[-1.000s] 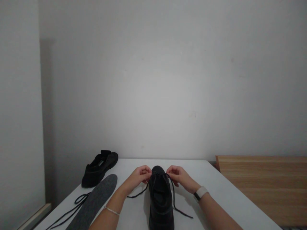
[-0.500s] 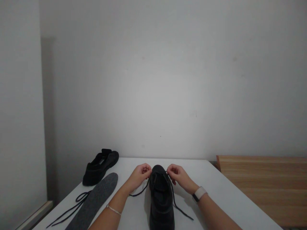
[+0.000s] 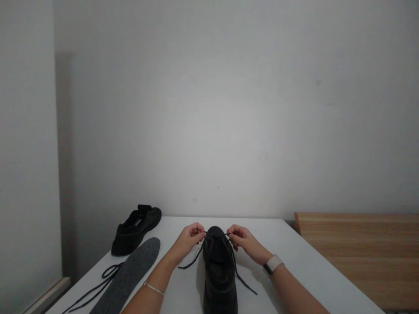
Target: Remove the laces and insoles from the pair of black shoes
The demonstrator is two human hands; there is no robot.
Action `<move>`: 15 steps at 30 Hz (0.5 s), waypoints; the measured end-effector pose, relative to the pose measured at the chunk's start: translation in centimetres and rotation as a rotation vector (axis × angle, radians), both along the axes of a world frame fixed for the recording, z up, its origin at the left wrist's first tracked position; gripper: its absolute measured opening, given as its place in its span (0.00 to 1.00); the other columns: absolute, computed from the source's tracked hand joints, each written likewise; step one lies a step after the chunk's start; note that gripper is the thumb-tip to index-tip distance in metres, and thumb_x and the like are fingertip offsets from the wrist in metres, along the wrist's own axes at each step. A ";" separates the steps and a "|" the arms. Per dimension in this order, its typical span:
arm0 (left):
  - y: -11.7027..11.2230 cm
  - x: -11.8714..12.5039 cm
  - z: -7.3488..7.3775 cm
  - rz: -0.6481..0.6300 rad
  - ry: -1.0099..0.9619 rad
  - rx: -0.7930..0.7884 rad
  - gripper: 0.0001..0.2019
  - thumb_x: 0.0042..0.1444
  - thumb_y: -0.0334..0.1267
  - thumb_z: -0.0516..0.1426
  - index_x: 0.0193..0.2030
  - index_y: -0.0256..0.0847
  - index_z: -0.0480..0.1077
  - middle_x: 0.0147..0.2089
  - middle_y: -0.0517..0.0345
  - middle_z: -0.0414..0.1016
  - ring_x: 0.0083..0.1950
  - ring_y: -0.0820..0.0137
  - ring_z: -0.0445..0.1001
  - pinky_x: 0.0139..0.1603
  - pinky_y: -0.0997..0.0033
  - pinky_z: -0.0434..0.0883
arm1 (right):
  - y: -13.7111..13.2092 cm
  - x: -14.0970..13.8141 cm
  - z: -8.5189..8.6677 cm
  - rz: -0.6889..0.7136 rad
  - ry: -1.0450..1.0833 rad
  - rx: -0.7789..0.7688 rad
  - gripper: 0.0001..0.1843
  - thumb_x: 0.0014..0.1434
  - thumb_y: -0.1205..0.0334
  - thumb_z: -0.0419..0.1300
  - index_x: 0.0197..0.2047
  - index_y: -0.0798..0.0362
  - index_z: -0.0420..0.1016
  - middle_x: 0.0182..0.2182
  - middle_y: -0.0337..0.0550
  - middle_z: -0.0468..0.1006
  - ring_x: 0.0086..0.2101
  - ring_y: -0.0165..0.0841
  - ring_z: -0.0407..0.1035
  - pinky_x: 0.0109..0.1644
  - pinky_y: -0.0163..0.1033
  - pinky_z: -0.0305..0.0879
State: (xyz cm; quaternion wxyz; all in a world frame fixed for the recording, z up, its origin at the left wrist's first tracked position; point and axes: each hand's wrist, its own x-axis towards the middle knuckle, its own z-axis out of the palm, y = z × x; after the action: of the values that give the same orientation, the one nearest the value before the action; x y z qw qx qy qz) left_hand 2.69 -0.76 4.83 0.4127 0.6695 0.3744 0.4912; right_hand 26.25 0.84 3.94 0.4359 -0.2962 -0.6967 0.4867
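A black shoe [image 3: 220,285] stands upright on the white table, heel toward me and toe toward the wall. At the left of its toe end, my left hand [image 3: 192,235] pinches one side of a black shoelace [image 3: 192,263]. On the other side my right hand [image 3: 240,237] is closed on the lace's right part. Short taut bits of lace run from the shoe to both hands. The two loose ends hang down and lie on the table either side of the shoe. The lace holes are too dark to make out.
To the left sit a second black shoe [image 3: 129,235], a grey insole [image 3: 131,272] and a looped spare black lace [image 3: 106,279] on the white table [image 3: 258,224]. A wall rises behind the table. A wooden board [image 3: 356,257] is at the right.
Both hands have drawn slightly outward from the toe, and short lengths of lace now show between them and the shoe. The loose right end has pulled in a little.
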 end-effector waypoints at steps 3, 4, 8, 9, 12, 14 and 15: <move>0.0 0.0 0.1 -0.018 -0.024 -0.003 0.09 0.48 0.41 0.60 0.29 0.37 0.66 0.25 0.64 0.65 0.28 0.74 0.63 0.30 0.75 0.60 | 0.1 -0.2 0.0 0.004 0.047 -0.010 0.13 0.52 0.53 0.61 0.29 0.54 0.65 0.23 0.35 0.68 0.23 0.25 0.59 0.27 0.34 0.55; -0.1 0.1 0.1 -0.035 -0.035 -0.011 0.10 0.49 0.41 0.60 0.30 0.38 0.66 0.26 0.63 0.66 0.29 0.74 0.64 0.31 0.75 0.61 | 0.1 -0.2 -0.1 0.007 0.065 -0.015 0.13 0.52 0.53 0.60 0.30 0.54 0.65 0.24 0.36 0.69 0.23 0.25 0.59 0.28 0.34 0.55; -0.3 0.3 0.1 -0.063 -0.083 -0.044 0.10 0.50 0.42 0.59 0.31 0.38 0.65 0.28 0.61 0.69 0.32 0.73 0.67 0.35 0.73 0.63 | 0.3 -0.1 -0.2 -0.004 0.162 -0.058 0.11 0.53 0.55 0.60 0.32 0.53 0.65 0.22 0.33 0.65 0.23 0.25 0.57 0.28 0.34 0.53; -0.3 0.4 0.1 -0.061 -0.097 -0.048 0.11 0.49 0.43 0.60 0.31 0.38 0.65 0.28 0.61 0.69 0.32 0.73 0.67 0.35 0.73 0.63 | 0.3 -0.1 -0.2 -0.007 0.180 -0.068 0.11 0.53 0.55 0.59 0.32 0.53 0.65 0.21 0.31 0.63 0.23 0.25 0.55 0.28 0.33 0.52; -0.2 0.4 0.1 -0.058 -0.127 -0.058 0.13 0.48 0.45 0.61 0.29 0.38 0.65 0.25 0.63 0.66 0.30 0.74 0.65 0.33 0.73 0.62 | 0.3 0.1 -0.1 -0.001 0.175 -0.069 0.12 0.50 0.56 0.62 0.35 0.52 0.66 0.19 0.29 0.59 0.22 0.24 0.52 0.27 0.33 0.49; 0.0 0.3 0.0 -0.065 -0.119 -0.075 0.14 0.47 0.46 0.61 0.29 0.38 0.66 0.24 0.64 0.64 0.28 0.74 0.63 0.32 0.74 0.61 | 0.3 0.1 -0.1 0.013 0.126 -0.047 0.14 0.47 0.57 0.64 0.35 0.52 0.67 0.19 0.29 0.60 0.22 0.24 0.52 0.27 0.33 0.48; 0.0 0.2 0.0 -0.072 -0.105 -0.084 0.14 0.47 0.46 0.62 0.29 0.37 0.66 0.24 0.65 0.64 0.28 0.75 0.63 0.31 0.74 0.60 | 0.5 0.1 -0.1 0.009 0.094 -0.025 0.14 0.46 0.58 0.65 0.35 0.52 0.67 0.19 0.29 0.61 0.22 0.24 0.53 0.27 0.34 0.48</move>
State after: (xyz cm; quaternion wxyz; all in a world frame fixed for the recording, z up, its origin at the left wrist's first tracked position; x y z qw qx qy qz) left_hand 2.89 -0.74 4.82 0.4769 0.6378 0.3482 0.4945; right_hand 26.40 1.30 3.79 0.4622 -0.2752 -0.6705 0.5109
